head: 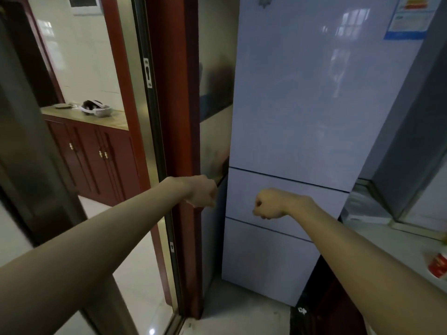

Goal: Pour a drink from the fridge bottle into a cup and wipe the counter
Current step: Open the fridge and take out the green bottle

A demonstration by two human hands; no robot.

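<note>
Barely started: fridge (pixel 302 105) is fully closed, bottle not in view, presumably inside. Left hand (pixel 202 192) sits by the door's left edge, right hand (pixel 268 204) before the middle drawer; both sets of fingers curled tight, nothing visibly held. Pour and desk (pixel 399 240) wipe not yet done.

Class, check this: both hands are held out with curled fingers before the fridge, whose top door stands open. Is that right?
No: the head view shows the fridge's top door closed. The left hand and right hand are indeed held out before it, fingers curled.
</note>
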